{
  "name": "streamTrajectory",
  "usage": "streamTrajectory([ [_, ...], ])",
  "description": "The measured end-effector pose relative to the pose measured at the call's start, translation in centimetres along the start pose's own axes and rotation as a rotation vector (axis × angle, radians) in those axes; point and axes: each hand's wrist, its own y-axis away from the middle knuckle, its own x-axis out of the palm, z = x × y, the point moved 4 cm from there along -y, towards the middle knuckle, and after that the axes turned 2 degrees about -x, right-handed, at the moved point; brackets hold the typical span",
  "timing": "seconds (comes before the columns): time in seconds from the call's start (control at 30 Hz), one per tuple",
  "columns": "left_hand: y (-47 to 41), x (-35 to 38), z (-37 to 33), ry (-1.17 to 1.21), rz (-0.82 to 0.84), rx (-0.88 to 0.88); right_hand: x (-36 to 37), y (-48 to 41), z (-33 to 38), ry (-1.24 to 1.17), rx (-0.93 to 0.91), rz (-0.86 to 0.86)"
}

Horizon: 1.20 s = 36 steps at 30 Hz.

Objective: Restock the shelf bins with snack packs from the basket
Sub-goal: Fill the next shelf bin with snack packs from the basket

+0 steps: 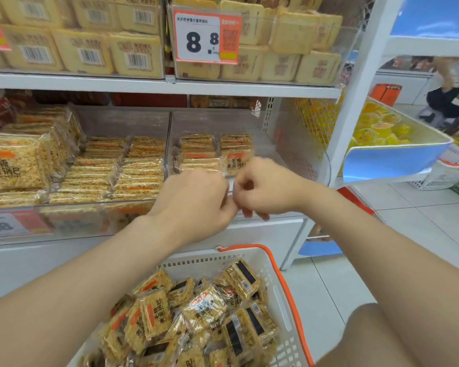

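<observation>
left grip point(196, 200) and right grip point(265, 189) both bare, left forearm point(90, 274) and right forearm point(382, 234) uncovered from each grip's wrist back as far as shows, one bare knee point(382, 337) low and right of the right grip.

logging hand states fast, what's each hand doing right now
Left hand: fingers curled, any held thing hidden; cannot tell.
Right hand: fingers curled, contents unclear; cannot tell.

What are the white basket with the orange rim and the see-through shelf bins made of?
White slotted basket with orange rim: likely moulded plastic, matte; regular slots, uniform colour. See-through shelf bins: probably clear acrylic or similar rigid plastic, glossy; packs show through, walls catch reflections.
</observation>
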Motion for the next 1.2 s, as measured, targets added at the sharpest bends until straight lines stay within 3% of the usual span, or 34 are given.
streamTrajectory([
  [0.13, 1.8, 3.2, -0.9, -0.066, 0.314, 0.04, 5.2, 1.5, -1.4, 0.19, 0.225, 0.518],
  [0.2, 2.6, 6.0, -1.0, -0.078, 0.466, 0.035, 7.2, 1.7, -2.1, 0.344, 0.258, 0.671],
  [0.43, 5.2, 15.3, -3.7, -0.139, 0.813, 0.143, 8.7, 1.1, -4.5, 0.324, 0.329, 0.767],
  [0.67, 6.0, 21.7, -5.7, -0.195, 0.796, 0.226, 6.3, 0.3, -7.1, 0.258, 0.318, 0.584],
  [0.9, 5.8, 24.6, -6.0, -0.016, 0.923, 0.181, 6.6, -0.2, -8.6, 0.197, 0.344, 0.603],
  [1.2, 5.3, 25.5, -5.2, 0.056, 0.654, 0.185, 7.2, -0.9, -8.1, 0.258, 0.312, 0.613],
])
